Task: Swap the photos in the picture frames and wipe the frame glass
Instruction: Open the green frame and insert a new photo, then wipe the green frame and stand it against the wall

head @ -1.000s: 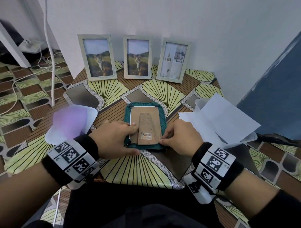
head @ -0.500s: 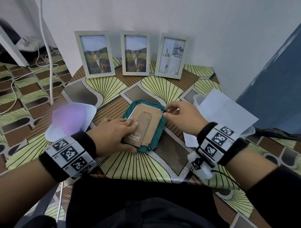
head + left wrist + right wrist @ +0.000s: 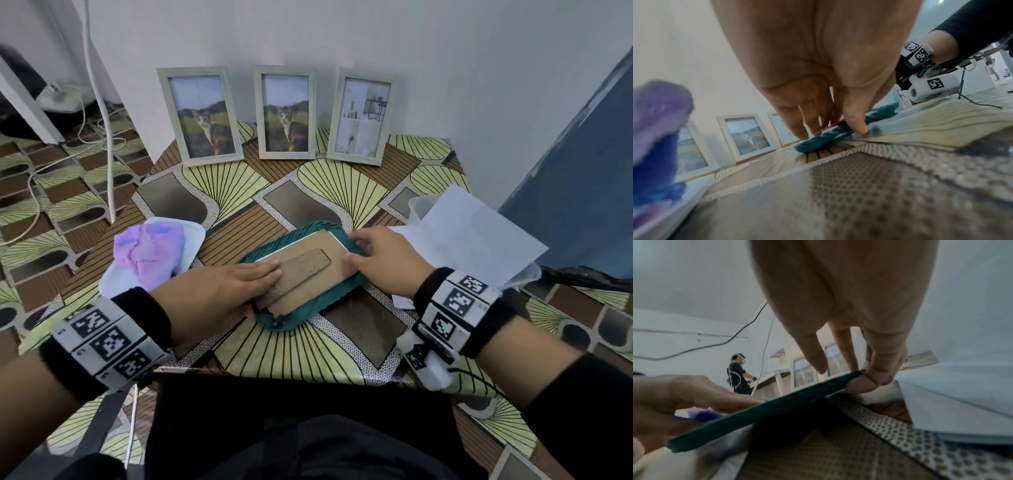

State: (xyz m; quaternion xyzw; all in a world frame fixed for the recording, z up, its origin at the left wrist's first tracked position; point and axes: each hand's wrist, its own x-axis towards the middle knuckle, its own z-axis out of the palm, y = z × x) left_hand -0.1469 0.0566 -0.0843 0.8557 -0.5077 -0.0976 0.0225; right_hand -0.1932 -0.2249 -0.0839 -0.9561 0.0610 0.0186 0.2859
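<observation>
Your left hand [image 3: 219, 291] lies flat, fingers straight, pressing down on the near-left end of the cardboard back [image 3: 308, 270] of the green frame [image 3: 305, 315]. It grips nothing; it only pins the frame to the table [image 3: 284, 349].

Your right hand [image 3: 383, 260] is at the far-right end of the same frame. In the right wrist view, the thumb and fingertips [image 3: 877, 378] pinch the frame's green edge [image 3: 777, 404] at that corner. Whether they hold only the rim or also a retaining tab, the views do not show.

The frame lies face down at the middle of the table, directly between your two hands. Its long axis runs diagonally, from near-left under your left palm to far-right under your right fingertips. The stand strip [image 3: 301, 270] on the back follows the same diagonal.

Judged from this layout, the step in hand is opening the back. The far-right end is free to work and your right hand is already on it. Keep the left hand pressing as the anchor.

Three other frames [image 3: 284, 113] stand upright against the wall, well apart from both hands. A purple cloth [image 3: 150, 253] sits on a white dish just beside your left wrist. White paper sheets [image 3: 472, 240] lie just beyond your right hand.
</observation>
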